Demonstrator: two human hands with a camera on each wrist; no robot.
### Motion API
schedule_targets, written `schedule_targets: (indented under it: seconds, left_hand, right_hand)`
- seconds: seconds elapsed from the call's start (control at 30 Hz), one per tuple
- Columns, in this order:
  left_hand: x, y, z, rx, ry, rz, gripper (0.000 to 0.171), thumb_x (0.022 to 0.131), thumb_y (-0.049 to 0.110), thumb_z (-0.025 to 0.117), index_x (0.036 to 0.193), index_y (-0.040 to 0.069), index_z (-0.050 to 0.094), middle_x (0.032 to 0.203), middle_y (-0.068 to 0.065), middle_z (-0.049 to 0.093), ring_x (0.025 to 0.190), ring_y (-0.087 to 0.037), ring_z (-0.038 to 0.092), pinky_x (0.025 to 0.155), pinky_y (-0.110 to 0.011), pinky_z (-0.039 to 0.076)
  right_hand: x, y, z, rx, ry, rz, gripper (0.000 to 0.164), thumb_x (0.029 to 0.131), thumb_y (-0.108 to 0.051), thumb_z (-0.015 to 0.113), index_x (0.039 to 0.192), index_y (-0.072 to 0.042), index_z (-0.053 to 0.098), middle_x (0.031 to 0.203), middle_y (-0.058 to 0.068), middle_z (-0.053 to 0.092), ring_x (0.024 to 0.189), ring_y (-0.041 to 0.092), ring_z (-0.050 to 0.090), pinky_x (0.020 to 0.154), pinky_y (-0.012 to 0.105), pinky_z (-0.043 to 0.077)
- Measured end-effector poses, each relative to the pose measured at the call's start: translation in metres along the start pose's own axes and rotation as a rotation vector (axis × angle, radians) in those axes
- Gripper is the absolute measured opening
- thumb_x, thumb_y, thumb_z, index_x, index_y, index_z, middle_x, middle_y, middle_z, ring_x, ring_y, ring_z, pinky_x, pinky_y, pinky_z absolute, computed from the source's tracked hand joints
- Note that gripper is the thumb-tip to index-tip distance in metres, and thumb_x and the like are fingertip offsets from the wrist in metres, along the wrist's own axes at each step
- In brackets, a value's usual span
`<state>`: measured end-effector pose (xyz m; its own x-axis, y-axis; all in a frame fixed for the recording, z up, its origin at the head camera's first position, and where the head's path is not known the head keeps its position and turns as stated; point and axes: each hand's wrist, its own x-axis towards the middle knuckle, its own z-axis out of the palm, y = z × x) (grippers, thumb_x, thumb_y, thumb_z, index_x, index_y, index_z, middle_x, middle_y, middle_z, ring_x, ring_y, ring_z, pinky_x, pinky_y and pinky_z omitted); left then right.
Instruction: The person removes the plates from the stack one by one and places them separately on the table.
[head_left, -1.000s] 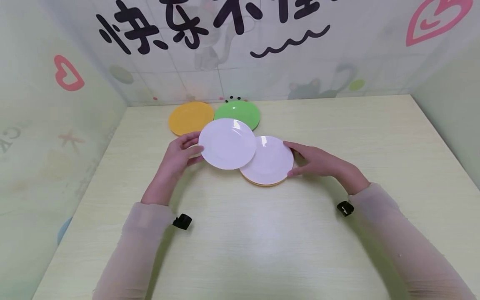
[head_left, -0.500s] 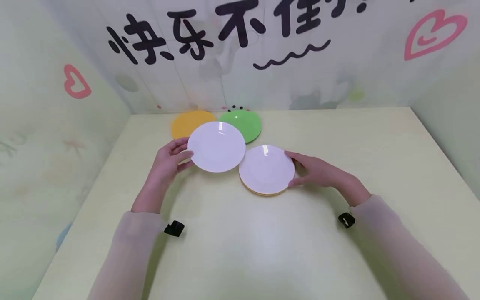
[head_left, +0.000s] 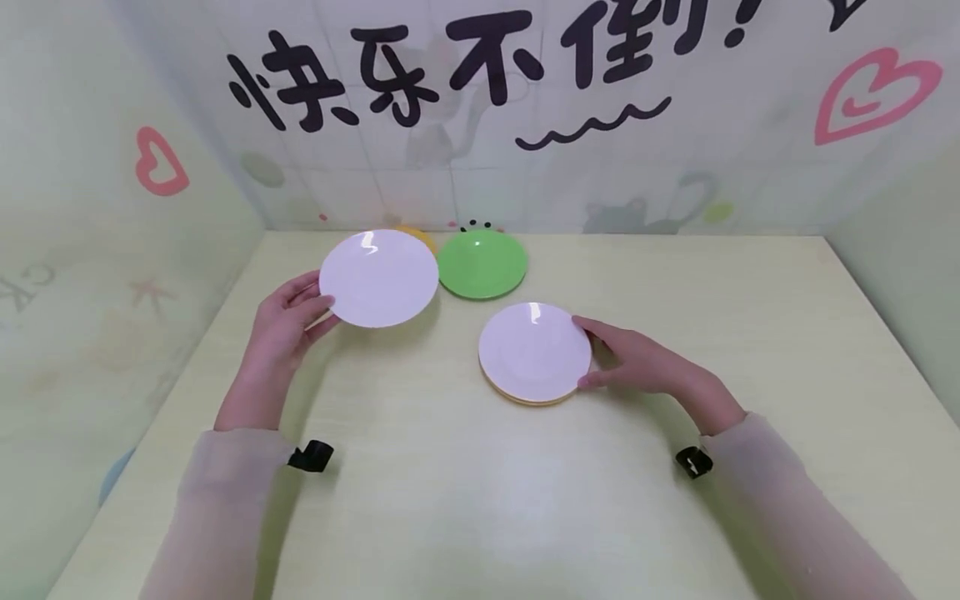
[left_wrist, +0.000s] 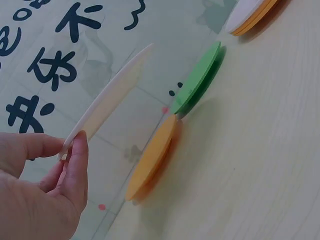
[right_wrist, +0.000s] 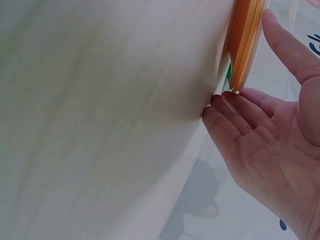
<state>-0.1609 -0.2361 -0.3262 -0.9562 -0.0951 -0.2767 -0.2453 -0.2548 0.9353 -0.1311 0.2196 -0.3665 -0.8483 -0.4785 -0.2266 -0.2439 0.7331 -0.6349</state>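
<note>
Pale tabletop (head_left: 480, 508): upper left, the left hand (head_left: 287, 321) pinches a white plate (head_left: 378, 279); mid-frame, the right hand (head_left: 637, 358), thumb and fingers wide apart, touches a white-over-orange plate stack (head_left: 535, 353).

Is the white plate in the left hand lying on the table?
No, the left hand holds the white plate up, apart from the table.

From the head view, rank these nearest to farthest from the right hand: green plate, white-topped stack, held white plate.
1. White-topped stack: just left of the right hand.
2. Green plate: farther left and back.
3. Held white plate: farthest left, in the left hand.
</note>
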Motion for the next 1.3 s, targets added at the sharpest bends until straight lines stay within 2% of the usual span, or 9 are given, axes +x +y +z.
schedule_targets:
  seconds: [0.27,0.33,0.47,0.6,0.73,0.9,1.03,1.13,1.3]
  left_hand:
    - [0.013,0.006,-0.022,-0.237,0.153,-0.052,0.067,0.089,-0.010,0.066,0.146,0.012,0.039,0.120,0.001,0.055,0.085,-0.010,0.070,0.074,-0.023,0.064]
    - [0.016,0.007,-0.028,-0.284,0.194,-0.053,0.064,0.088,-0.011,0.065,0.143,0.014,0.042,0.121,0.002,0.055,0.085,-0.011,0.070,0.072,-0.023,0.064]
    - [0.022,0.007,-0.039,-0.379,0.265,-0.040,0.049,0.087,-0.013,0.066,0.123,0.015,0.049,0.118,0.001,0.057,0.080,-0.013,0.069,0.069,-0.025,0.065]
    - [0.028,0.006,-0.045,-0.438,0.319,-0.034,0.047,0.086,-0.016,0.064,0.117,0.014,0.049,0.114,0.001,0.058,0.077,-0.015,0.067,0.065,-0.026,0.065]
    - [0.033,0.001,-0.049,-0.448,0.375,-0.042,0.051,0.086,-0.018,0.062,0.120,0.016,0.047,0.116,0.001,0.055,0.078,-0.014,0.066,0.064,-0.025,0.064]
    - [0.038,-0.008,-0.055,-0.426,0.415,-0.050,0.049,0.087,-0.019,0.059,0.119,0.016,0.044,0.119,0.001,0.053,0.083,-0.012,0.067,0.070,-0.024,0.065]
    - [0.042,-0.011,-0.058,-0.465,0.450,-0.041,0.048,0.087,-0.021,0.057,0.115,0.016,0.041,0.116,0.000,0.054,0.084,-0.012,0.069,0.071,-0.025,0.064]
    - [0.048,-0.010,-0.059,-0.493,0.455,-0.029,0.050,0.087,-0.022,0.055,0.115,0.016,0.039,0.119,0.000,0.053,0.090,-0.013,0.069,0.078,-0.026,0.064]
    - [0.059,-0.010,-0.064,-0.444,0.473,-0.058,0.053,0.091,-0.018,0.054,0.124,0.021,0.037,0.130,0.003,0.048,0.116,-0.011,0.060,0.091,-0.023,0.059]
  right_hand:
    - [-0.007,0.003,0.001,0.007,-0.007,0.014,0.095,0.085,-0.038,0.079,0.157,-0.005,0.026,0.160,0.018,0.035,0.148,0.040,0.031,0.122,0.059,0.029]
    - [-0.006,0.004,0.001,-0.001,-0.007,0.012,0.095,0.085,-0.039,0.078,0.157,-0.006,0.026,0.160,0.018,0.035,0.148,0.040,0.031,0.122,0.059,0.029]
    - [-0.005,0.003,-0.001,-0.009,-0.009,0.010,0.095,0.085,-0.040,0.078,0.157,-0.006,0.026,0.160,0.018,0.035,0.148,0.039,0.030,0.123,0.058,0.028]
    - [-0.004,0.003,-0.004,-0.013,-0.012,0.018,0.095,0.085,-0.039,0.079,0.157,-0.007,0.026,0.160,0.017,0.034,0.149,0.038,0.030,0.123,0.058,0.028]
    - [-0.003,0.004,-0.006,-0.016,-0.015,0.017,0.094,0.086,-0.038,0.078,0.157,-0.008,0.026,0.160,0.016,0.034,0.149,0.038,0.030,0.123,0.057,0.028]
    - [-0.001,0.005,-0.006,-0.007,-0.021,0.015,0.094,0.086,-0.038,0.078,0.157,-0.007,0.026,0.160,0.017,0.034,0.149,0.038,0.030,0.123,0.057,0.028]
    - [0.003,0.005,-0.006,-0.004,-0.022,0.015,0.094,0.086,-0.039,0.078,0.158,-0.008,0.025,0.161,0.016,0.032,0.150,0.037,0.029,0.124,0.056,0.027]
    - [0.006,0.004,-0.005,-0.007,-0.010,0.022,0.094,0.086,-0.038,0.078,0.158,-0.009,0.025,0.161,0.016,0.032,0.150,0.036,0.029,0.124,0.056,0.027]
    - [0.007,0.001,0.001,-0.004,0.000,0.024,0.094,0.086,-0.038,0.078,0.158,-0.008,0.024,0.161,0.015,0.033,0.150,0.035,0.029,0.125,0.055,0.026]
